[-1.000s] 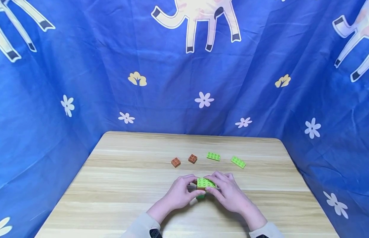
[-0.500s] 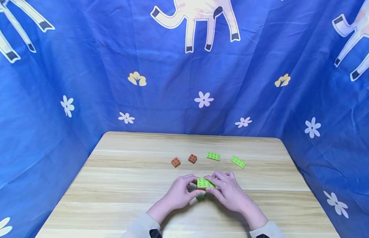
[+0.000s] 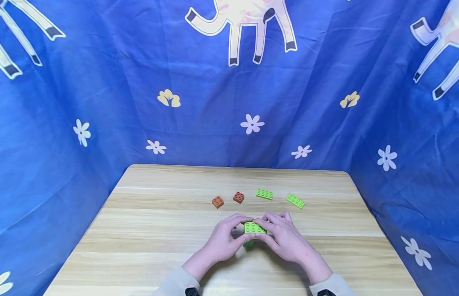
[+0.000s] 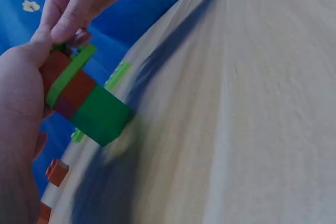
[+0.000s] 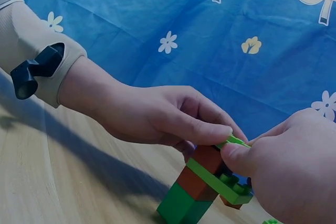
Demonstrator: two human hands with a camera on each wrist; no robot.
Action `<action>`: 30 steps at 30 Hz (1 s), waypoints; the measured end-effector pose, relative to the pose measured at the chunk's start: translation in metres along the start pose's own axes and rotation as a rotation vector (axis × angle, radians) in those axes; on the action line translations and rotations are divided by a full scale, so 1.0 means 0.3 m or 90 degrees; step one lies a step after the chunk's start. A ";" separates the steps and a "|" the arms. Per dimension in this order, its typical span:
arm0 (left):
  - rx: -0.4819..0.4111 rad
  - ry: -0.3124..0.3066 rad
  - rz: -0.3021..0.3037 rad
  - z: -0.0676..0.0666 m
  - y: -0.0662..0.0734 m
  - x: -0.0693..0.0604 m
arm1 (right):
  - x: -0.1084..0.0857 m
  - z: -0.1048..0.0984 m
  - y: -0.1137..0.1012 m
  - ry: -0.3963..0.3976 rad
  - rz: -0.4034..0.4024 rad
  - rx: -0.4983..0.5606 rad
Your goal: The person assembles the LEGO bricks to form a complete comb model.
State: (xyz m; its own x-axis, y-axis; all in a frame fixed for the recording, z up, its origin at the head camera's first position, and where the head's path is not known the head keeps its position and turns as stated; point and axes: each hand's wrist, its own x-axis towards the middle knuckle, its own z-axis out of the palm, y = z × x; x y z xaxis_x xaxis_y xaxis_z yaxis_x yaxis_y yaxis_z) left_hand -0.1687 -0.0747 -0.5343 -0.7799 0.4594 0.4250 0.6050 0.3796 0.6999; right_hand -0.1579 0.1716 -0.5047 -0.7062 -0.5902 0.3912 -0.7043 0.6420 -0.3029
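A stack of toy building bricks stands upright on the table. At its base is a dark green brick (image 4: 102, 114), with a brown brick (image 5: 197, 183) above it. A lime green plate (image 5: 215, 182) comes on top of that and juts out to one side. Above it sits another brown brick (image 5: 207, 158), partly hidden by fingers. The topmost lime green plate (image 3: 254, 227) shows its studs in the head view. My left hand (image 3: 227, 237) pinches this top plate at its left end, thumb on the near side. My right hand (image 3: 286, 238) pinches its right end.
Farther back on the wooden table (image 3: 159, 213) lie two loose brown bricks, one on the left (image 3: 217, 202) and one nearer the middle (image 3: 238, 197). Two lime green plates, a left one (image 3: 264, 194) and a right one (image 3: 295, 201), lie beside them. Blue patterned curtain (image 3: 200, 135) surrounds the table.
My left fingers have shifted up from the brown brick to the edges of the top lime green plate. The right hand stays at its end. The head view has shifted slightly.
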 end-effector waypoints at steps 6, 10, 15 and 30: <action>-0.014 0.027 -0.010 -0.006 0.012 0.001 | 0.000 0.007 -0.003 0.008 0.007 0.040; -0.011 0.030 -0.028 -0.007 0.014 -0.004 | 0.000 0.014 -0.005 0.013 0.009 0.072; 0.017 0.034 -0.040 -0.005 0.012 -0.008 | 0.000 0.015 -0.006 0.013 0.012 0.085; 0.033 0.014 -0.073 -0.008 0.014 0.011 | 0.000 0.012 0.006 0.026 0.027 0.098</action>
State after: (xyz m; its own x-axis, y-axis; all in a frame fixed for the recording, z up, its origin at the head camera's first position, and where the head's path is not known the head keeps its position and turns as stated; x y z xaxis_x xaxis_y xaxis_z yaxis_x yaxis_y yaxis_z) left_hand -0.1691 -0.0737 -0.5286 -0.8472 0.3937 0.3568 0.5191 0.4703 0.7136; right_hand -0.1596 0.1710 -0.5083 -0.7344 -0.5416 0.4092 -0.6787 0.5817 -0.4483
